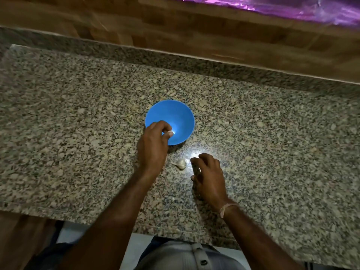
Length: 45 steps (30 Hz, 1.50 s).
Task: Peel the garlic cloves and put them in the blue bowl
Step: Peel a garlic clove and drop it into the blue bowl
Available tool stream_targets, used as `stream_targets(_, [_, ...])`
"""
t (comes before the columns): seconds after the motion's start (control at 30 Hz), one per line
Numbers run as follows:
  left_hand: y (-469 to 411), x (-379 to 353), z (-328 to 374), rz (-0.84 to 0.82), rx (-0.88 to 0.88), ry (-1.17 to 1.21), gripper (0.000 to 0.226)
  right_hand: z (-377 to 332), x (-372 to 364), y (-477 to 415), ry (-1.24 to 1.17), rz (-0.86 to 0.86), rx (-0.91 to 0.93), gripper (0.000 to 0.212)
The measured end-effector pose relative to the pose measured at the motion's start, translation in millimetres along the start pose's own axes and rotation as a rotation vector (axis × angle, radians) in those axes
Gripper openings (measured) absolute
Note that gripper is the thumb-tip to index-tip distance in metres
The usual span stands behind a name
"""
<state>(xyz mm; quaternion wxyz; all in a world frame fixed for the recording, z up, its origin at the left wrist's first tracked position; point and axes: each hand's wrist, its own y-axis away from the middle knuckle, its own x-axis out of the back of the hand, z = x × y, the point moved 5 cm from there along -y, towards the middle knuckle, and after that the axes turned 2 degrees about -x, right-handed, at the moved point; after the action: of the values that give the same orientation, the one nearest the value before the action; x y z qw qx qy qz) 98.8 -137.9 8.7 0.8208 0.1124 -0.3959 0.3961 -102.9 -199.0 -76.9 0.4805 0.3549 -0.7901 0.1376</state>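
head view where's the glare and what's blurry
Head view: lamp-like glare sits on the granite counter between the blue bowl and the right hand, with a second hotspot inside the bowl washing out the pale piece pinched by the left hand; head view edges are dim, and the wooden wall and purple film are smeared.

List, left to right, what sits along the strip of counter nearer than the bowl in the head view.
left hand, pinching a small white piece over the blue bowl → garlic clove lying on the granite counter → right hand, holding nothing
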Motion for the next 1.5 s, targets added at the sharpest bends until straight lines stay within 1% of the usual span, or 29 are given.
stream_targets(0.07, [-13.2, -7.6, -4.3, -0.082, -0.007, -0.094, 0.015, 1.5, 1.3, 0.8, -0.011, -0.008, 0.007, 0.061])
stream_targets(0.1, [-12.6, -7.1, -3.6, -0.083, -0.045, -0.131, 0.019, 2.2, 2.5, 1.2, -0.032, -0.008, 0.011, 0.059])
stream_targets(0.17, [6.0, -3.4, 6.1, -0.022, -0.188, -0.116, 0.019, 5.7, 5.9, 1.5, -0.131, 0.023, 0.001, 0.052])
stream_targets(0.2, [22.2, -6.1, 9.8, -0.038, -0.253, -0.077, 0.016, 7.4, 7.8, 1.3, -0.195, 0.05, -0.016, 0.049])
stream_targets(0.23, [40.2, -13.0, 11.4, -0.101, -0.312, -0.049, 0.015, 8.5, 9.6, 1.5, -0.254, 0.076, -0.035, 0.046])
stream_targets(0.3, [72.5, -38.3, 3.1, -0.277, -0.359, -0.076, 0.026, 10.4, 11.1, 1.9, -0.343, 0.113, -0.059, 0.044])
stream_targets(0.33, [81.7, -50.6, -5.3, -0.32, -0.353, -0.117, 0.032, 10.9, 10.8, 2.5, -0.377, 0.122, -0.063, 0.044])
stream_targets(0.37, [84.8, -58.3, -11.8, -0.326, -0.328, -0.121, 0.037, 11.8, 9.8, 3.5, -0.413, 0.127, -0.067, 0.043])
stream_targets(0.4, [84.9, -63.0, -17.3, -0.319, -0.284, -0.069, 0.038, 12.6, 8.4, 5.1, -0.459, 0.125, -0.076, 0.043])
stream_targets(0.47, [84.1, -63.7, -21.4, -0.307, -0.12, 0.178, 0.031, 14.8, 7.4, 10.1, -0.592, 0.101, -0.132, 0.041])
stream_targets(0.5, [83.9, -64.4, -25.2, -0.32, 0.028, 0.358, 0.026, 14.8, 8.9, 13.3, -0.677, 0.076, -0.178, 0.04])
stream_targets(0.57, [89.0, -69.8, -30.1, -0.427, 0.424, 0.748, 0.023, 9.5, 18.1, 20.2, -0.868, 0.022, -0.252, 0.036])
stream_targets(0.6, [93.9, -71.6, -25.2, -0.481, 0.571, 0.935, 0.025, 4.5, 25.8, 23.2, -0.954, 0.01, -0.261, 0.034])
stream_targets(0.63, [98.4, -71.8, -17.7, -0.512, 0.659, 1.095, 0.028, -1.2, 35.1, 26.2, -1.02, 0.008, -0.252, 0.032])
stream_targets(0.67, [102.5, -70.4, -9.4, -0.517, 0.71, 1.219, 0.031, -7.0, 44.6, 29.1, -1.064, 0.012, -0.235, 0.03])
stream_targets(0.73, [111.4, -64.3, 7.9, -0.48, 0.745, 1.359, 0.035, -14.5, 61.4, 34.0, -1.099, 0.031, -0.215, 0.027])
stream_targets(0.83, [121.7, -58.7, 29.3, -0.462, 0.727, 1.414, 0.033, -14.7, 78.4, 39.7, -1.087, 0.067, -0.201, 0.025])
stream_targets(0.93, [126.4, -54.1, 44.7, -0.471, 0.673, 1.446, 0.053, -11.5, 91.7, 45.7, -1.077, 0.076, -0.156, 0.025])
stream_targets(0.97, [127.5, -51.9, 48.7, -0.461, 0.667, 1.453, 0.054, -10.5, 96.3, 47.7, -1.064, 0.078, -0.133, 0.024])
stream_targets(1.07, [131.3, -45.3, 58.9, -0.419, 0.65, 1.396, 0.029, -7.3, 107.9, 53.3, -1.045, 0.078, -0.079, 0.021])
stream_targets(1.1, [133.6, -43.5, 61.0, -0.407, 0.637, 1.348, 0.026, -5.7, 110.8, 55.3, -1.04, 0.084, -0.07, 0.02])
stream_targets(1.17, [138.3, -42.0, 63.7, -0.387, 0.598, 1.269, 0.03, -3.2, 115.4, 59.0, -1.009, 0.109, -0.06, 0.017])
stream_targets(1.27, [142.1, -39.8, 70.6, -0.344, 0.552, 1.233, 0.038, -2.7, 118.1, 64.0, -0.973, 0.14, -0.058, 0.015])
stream_targets(1.37, [144.9, -40.4, 76.7, -0.318, 0.515, 1.207, 0.04, 1.1, 117.8, 66.8, -1.03, 0.099, -0.104, 0.012])
stream_targets(1.5, [152.5, -43.0, 85.3, -0.311, 0.482, 1.169, 0.038, 6.5, 116.6, 68.5, -1.017, 0.037, -0.145, 0.015])
